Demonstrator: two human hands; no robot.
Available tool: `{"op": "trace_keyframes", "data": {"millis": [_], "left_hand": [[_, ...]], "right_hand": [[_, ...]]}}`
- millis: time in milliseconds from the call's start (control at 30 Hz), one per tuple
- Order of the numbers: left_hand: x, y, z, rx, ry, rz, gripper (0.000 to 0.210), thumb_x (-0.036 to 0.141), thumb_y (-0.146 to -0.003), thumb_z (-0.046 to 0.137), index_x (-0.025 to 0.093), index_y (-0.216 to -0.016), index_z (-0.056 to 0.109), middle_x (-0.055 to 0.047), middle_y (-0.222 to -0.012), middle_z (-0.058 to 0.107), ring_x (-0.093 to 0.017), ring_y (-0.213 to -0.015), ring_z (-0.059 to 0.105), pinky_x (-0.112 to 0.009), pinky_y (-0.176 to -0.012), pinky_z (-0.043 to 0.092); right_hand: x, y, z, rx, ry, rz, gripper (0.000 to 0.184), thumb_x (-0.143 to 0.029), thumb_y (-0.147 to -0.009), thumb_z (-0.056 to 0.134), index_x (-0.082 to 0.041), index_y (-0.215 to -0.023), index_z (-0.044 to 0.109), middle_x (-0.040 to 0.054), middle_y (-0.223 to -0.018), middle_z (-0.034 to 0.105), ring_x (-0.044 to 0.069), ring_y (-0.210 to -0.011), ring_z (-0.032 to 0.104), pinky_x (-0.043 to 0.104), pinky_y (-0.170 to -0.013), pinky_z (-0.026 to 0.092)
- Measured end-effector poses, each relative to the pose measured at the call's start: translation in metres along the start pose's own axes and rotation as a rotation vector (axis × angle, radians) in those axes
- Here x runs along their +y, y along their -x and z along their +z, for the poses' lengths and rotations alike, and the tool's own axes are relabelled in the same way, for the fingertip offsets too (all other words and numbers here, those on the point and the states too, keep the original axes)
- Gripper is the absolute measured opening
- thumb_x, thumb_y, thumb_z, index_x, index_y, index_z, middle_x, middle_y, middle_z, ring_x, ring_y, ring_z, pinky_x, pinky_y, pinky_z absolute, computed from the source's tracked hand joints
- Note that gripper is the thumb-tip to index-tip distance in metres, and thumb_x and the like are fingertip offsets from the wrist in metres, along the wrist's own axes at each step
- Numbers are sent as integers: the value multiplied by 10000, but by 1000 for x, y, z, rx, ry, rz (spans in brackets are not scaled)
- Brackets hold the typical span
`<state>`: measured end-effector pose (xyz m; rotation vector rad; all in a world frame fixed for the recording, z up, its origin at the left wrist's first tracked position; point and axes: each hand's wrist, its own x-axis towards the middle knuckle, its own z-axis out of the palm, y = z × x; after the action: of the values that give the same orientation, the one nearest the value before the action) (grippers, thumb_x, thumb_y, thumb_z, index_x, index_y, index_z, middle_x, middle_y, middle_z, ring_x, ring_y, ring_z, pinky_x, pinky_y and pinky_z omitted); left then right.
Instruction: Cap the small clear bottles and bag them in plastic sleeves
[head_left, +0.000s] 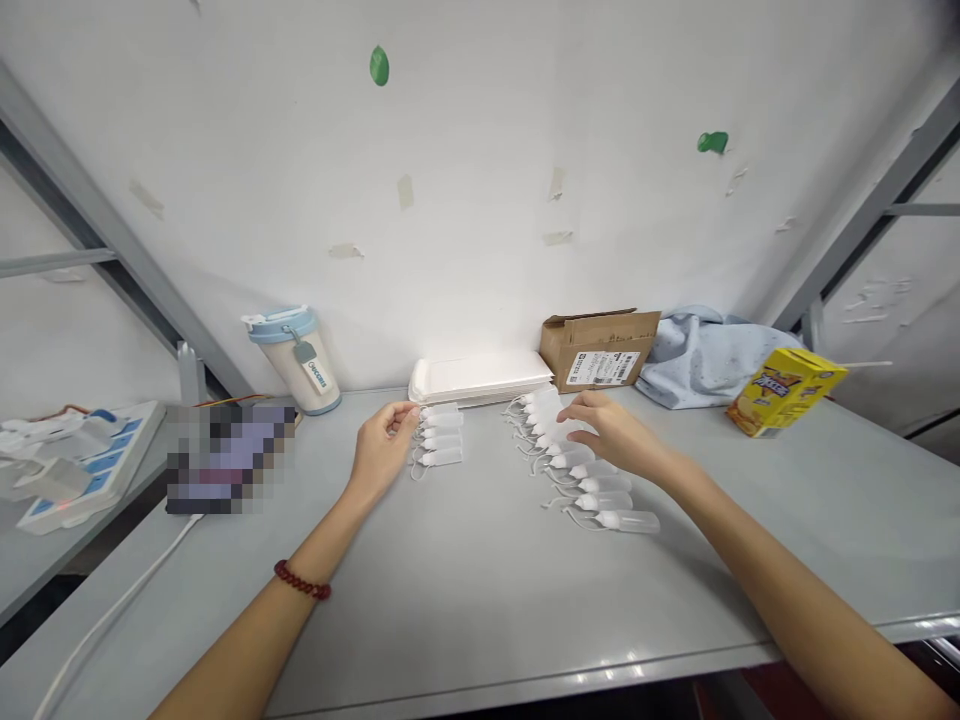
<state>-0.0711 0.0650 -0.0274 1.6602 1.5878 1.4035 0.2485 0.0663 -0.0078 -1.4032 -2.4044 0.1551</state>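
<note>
Small translucent plastic squeeze bottles with white caps and thin tether loops lie on the grey table in two groups. At the cap end of the farthest bottle (442,409) in the left group, my left hand (382,447) is closed, thumb and forefinger pinched together. Several bottles (444,456) lie side by side just below it, caps pointing left. My right hand (609,432) hovers over the longer right group, fingers apart, partly covering some bottles. The nearest bottle (634,521) of that slanting row lies below the hand.
Behind the bottles are a stack of white trays (480,378) and an open cardboard box (600,352). A tumbler (300,365), a blurred phone (236,460) and a power strip (97,470) stand left. Blue cloth (697,355) and a yellow drink carton (784,393) sit right.
</note>
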Motion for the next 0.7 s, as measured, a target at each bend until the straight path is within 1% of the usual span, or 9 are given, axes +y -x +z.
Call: {"op": "trace_keyframes", "data": {"millis": [267,367,467,633,700], "left_hand": [[1,7,8,-81,19,-29,364,429,-779,525,135,-972,619,-71,-893,655,-177,-781,586,-280,-704,436],[3,9,10,-114,-1,-25,348,424,-790,509,145,-969,614,-62,-886,647,-172,-772,582,-270,-679,431],[8,14,12,-143,-40,-22,326,413,-802,486,151,-951,608,-50,-848,634,-166,-747,574,-257,-637,422],[18,24,18,-211,-166,48,276,374,-820,460,168,-927,608,-20,-750,607,-145,-672,536,-249,-612,408],[21,29,22,-251,-188,86,264,359,-827,452,174,-934,607,-16,-747,612,-140,-660,530,-248,-614,410]], "right_hand": [[0,0,3,-65,2,57,179,-203,-829,492,-202,-969,605,74,-930,514,213,-872,538,333,-732,443],[-2,1,3,-115,14,100,177,-231,-843,480,-202,-973,596,72,-945,524,197,-802,558,323,-703,441],[-3,0,2,-151,16,130,174,-223,-848,470,-193,-972,589,70,-964,544,180,-746,570,305,-673,433],[-1,-2,0,-140,22,124,166,-179,-861,409,-156,-865,573,82,-910,584,188,-776,580,286,-664,415],[0,-2,1,-138,6,117,161,-186,-861,406,-161,-860,566,76,-902,588,181,-767,581,282,-666,414]]}}
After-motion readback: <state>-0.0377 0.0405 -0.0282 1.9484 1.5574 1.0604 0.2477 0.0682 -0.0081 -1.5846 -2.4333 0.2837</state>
